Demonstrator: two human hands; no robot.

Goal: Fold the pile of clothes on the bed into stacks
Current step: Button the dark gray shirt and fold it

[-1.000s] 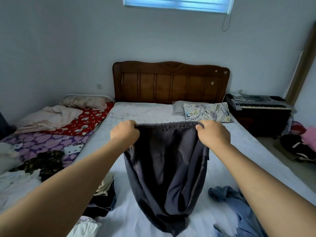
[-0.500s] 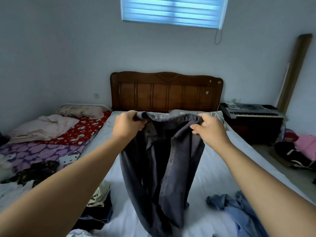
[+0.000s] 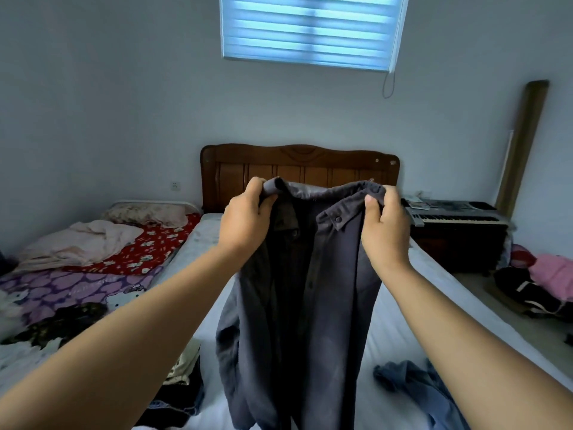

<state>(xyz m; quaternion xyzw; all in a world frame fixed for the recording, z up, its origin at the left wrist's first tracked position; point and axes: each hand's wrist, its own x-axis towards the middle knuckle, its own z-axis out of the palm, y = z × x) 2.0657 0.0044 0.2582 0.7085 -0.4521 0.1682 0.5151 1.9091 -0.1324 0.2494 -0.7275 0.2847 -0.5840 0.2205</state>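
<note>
A dark grey button-up shirt [image 3: 297,305] hangs in the air above the bed [image 3: 403,321], collar up and front facing me. My left hand [image 3: 246,223] grips its left shoulder by the collar. My right hand [image 3: 386,226] pinches the right shoulder at the same height. The shirt's hem drops out of view at the bottom edge. A crumpled blue garment [image 3: 418,389] lies on the sheet at lower right. A stack of dark and beige clothes [image 3: 183,386] sits at the bed's left edge, partly hidden by my left forearm.
A wooden headboard [image 3: 310,169] stands behind the shirt. A second bed [image 3: 77,283] with patterned bedding and loose clothes lies to the left. A keyboard on a dark cabinet [image 3: 459,218] and a pile of pink and black items [image 3: 539,283] are on the right.
Both hands have lifted the shirt higher and away from the mattress, so it now hangs lengthwise with the collar showing. My view has tilted upward toward the window.
</note>
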